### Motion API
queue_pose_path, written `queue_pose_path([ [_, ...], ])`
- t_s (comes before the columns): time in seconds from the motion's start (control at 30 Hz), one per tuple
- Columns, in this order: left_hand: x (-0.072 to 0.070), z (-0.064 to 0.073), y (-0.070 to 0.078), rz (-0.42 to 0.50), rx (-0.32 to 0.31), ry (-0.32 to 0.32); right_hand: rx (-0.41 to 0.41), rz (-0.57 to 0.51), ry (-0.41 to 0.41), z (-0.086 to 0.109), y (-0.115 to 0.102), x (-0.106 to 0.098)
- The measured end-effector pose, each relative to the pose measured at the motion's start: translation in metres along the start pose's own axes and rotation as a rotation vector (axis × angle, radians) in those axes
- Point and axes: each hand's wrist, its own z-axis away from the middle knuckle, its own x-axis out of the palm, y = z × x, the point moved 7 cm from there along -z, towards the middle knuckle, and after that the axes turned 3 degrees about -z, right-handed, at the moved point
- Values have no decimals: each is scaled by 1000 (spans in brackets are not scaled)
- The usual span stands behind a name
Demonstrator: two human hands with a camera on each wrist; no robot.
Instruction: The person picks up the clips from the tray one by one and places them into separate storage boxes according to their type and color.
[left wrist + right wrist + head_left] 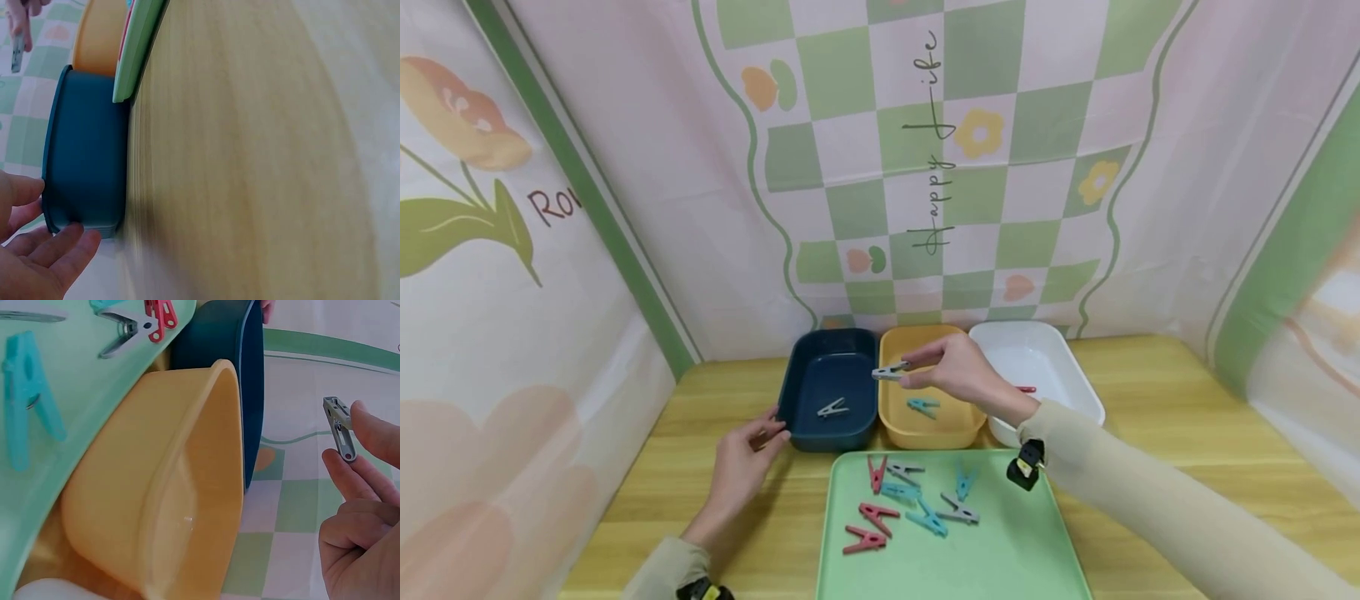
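My right hand [958,367] pinches a grey clothespin [891,372] between thumb and fingertips, above the seam of the dark blue bin [827,437] and the yellow bin [925,437]. In the right wrist view, the same clothespin [340,428] stands out past the fingertips. My left hand [745,467] holds the blue bin at its near left corner; the left wrist view has its fingers [72,250] against the bin's outer wall. Inside the blue bin lies one grey clothespin [832,407], and a teal clothespin [923,406] lies in the yellow bin.
A white bin [1078,392] stands at the right of the row, a red clothespin [1027,389] in it partly hidden by my right wrist. In front, a green tray [992,558] bears several red, grey and teal clothespins. A printed curtain [842,167] rises behind the wooden table [1195,425].
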Motion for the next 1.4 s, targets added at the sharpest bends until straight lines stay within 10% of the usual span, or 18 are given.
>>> queue_pose_path([
  [1.4,-1,-1,-2,-19,-11,9,6,2,-56,-53,-21,73],
])
